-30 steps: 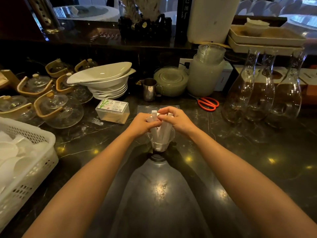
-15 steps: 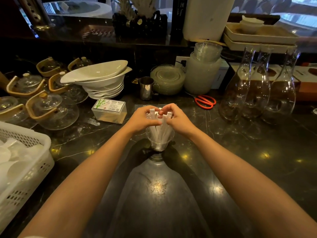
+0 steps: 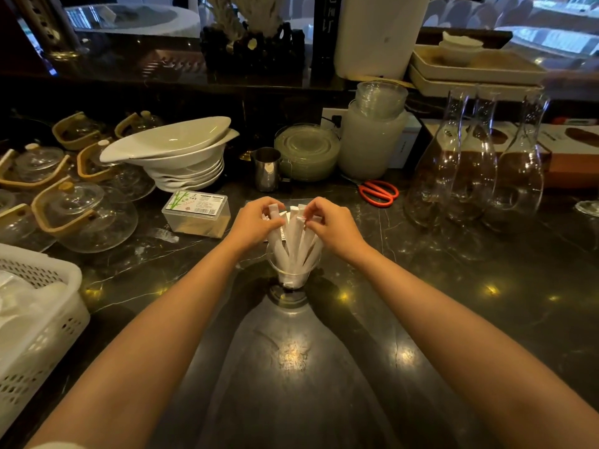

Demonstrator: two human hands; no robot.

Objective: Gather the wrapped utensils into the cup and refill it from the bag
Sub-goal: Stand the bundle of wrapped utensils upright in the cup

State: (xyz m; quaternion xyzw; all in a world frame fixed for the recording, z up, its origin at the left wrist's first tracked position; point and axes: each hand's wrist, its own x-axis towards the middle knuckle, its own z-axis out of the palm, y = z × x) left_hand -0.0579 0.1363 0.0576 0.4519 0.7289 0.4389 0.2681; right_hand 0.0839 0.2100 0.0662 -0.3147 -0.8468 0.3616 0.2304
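Note:
A small clear cup (image 3: 293,276) stands on the dark marble counter, in the middle. Several white paper-wrapped utensils (image 3: 296,236) stand upright in it, fanning out above the rim. My left hand (image 3: 256,220) pinches the tops of the left ones. My right hand (image 3: 329,222) pinches the tops of the right ones with thumb and fingertips. A flat clear bag (image 3: 265,202) lies on the counter just behind the hands, mostly hidden by them.
A toothpick box (image 3: 197,213) sits left of the cup, with glass teapots (image 3: 86,215) and stacked white bowls (image 3: 181,160) beyond. A white basket (image 3: 39,319) fills the left edge. A steel jug (image 3: 267,168), red scissors (image 3: 379,192) and glass carafes (image 3: 476,166) stand behind and right.
The two hands have drawn slightly apart at the tops of the wrapped utensils, which now fan out more in the cup. The camera has shifted a little.

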